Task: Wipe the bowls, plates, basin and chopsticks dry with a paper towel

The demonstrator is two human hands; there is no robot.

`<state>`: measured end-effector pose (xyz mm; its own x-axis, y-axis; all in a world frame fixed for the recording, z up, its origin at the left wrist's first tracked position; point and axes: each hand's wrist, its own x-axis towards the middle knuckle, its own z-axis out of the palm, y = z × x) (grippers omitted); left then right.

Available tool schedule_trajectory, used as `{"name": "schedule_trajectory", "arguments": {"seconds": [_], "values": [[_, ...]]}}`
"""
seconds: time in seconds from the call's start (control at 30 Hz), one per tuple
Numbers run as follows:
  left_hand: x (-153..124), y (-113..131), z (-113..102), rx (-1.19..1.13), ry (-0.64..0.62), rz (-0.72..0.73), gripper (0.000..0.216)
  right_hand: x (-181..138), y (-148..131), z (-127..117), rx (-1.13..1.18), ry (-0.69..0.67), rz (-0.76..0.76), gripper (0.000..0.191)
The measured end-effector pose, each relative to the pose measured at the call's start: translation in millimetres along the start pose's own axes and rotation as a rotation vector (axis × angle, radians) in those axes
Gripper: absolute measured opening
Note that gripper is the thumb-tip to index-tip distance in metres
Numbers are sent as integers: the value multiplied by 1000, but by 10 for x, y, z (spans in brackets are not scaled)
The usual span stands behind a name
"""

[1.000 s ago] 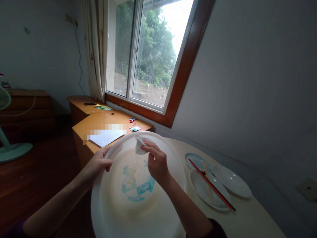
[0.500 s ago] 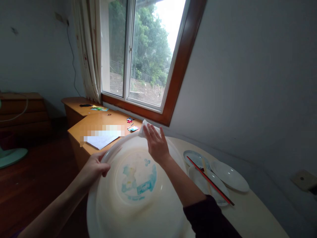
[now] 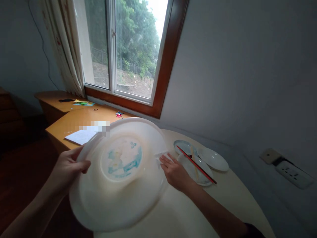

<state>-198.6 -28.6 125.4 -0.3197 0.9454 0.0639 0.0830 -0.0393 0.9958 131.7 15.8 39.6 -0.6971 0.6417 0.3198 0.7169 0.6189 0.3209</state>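
A white plastic basin (image 3: 116,201) is tilted up with its underside toward me, a faded blue and yellow print on its base. My left hand (image 3: 71,162) grips its left rim, thumb on the outer side and the other fingers mostly hidden behind. On the basin's right side my right hand (image 3: 173,170) presses a thin white tissue (image 3: 161,154) flat against the outer wall. Most of the tissue is under the fingers or blends with the basin.
On the cream table (image 3: 237,195) to the right lie several white plates (image 3: 214,159) and dark-red chopsticks (image 3: 198,165). A wooden desk (image 3: 58,127) with paper (image 3: 80,135) stands at the left below the window. A wall socket (image 3: 294,173) is at the far right.
My right hand has slid with the tissue from the basin's top rim down to its right side. The basin has shifted left in view, and the camera has turned right.
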Motion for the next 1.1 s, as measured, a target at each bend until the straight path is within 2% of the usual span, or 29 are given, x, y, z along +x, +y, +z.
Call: {"name": "schedule_trajectory", "arguments": {"seconds": [0.17,0.27,0.33,0.43,0.6,0.73,0.83,0.93,1.03,1.1], "values": [[52,19,36,-48,85,-3,14,-306,-558,118,186,-44,82,40],[100,78,76,-34,59,33,10,-272,-912,150,364,-76,5,41],[161,135,92,-1,5,48,16,-221,-1068,124,478,-87,-63,44],[314,211,117,53,-102,68,35,-179,-1102,71,579,-143,-84,49],[588,231,185,118,-236,96,57,-164,-915,142,559,-215,69,55],[648,155,156,192,-319,238,65,-81,-934,277,573,-217,113,54],[595,-24,53,222,-273,294,77,30,-995,366,590,-196,139,54],[451,-389,5,133,-276,257,80,176,-1026,435,606,-168,172,52],[223,-870,133,116,-142,188,75,341,-1071,472,623,-134,186,50],[82,-1138,279,110,-30,201,66,439,-1122,477,633,-116,168,50]]}}
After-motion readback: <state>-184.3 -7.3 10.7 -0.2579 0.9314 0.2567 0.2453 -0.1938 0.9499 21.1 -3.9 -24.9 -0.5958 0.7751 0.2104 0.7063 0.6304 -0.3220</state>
